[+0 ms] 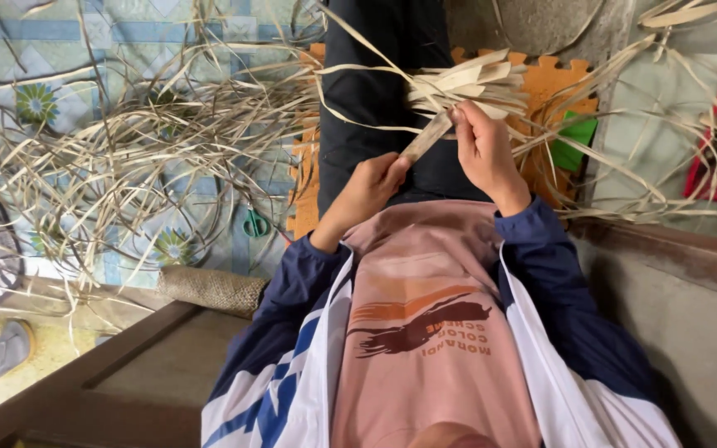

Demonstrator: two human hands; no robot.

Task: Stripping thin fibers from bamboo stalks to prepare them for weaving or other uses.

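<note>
Loose straw (143, 141) sprawls across the upper left, with green scissors (255, 224) below it. At upper centre, both hands pinch one strip (426, 138): left hand (373, 187) low, right hand (481, 149) high. It slants lower left to upper right.

a home floor used for weaving — patterned floor mat (126, 50), strewn dried leaf strips (151, 141), sandal (6, 348).

A single camera on the person's head looks steeply down the chest, close over both hands at the lap, with the floor beyond seemingly spreading toward the frame's top.
</note>
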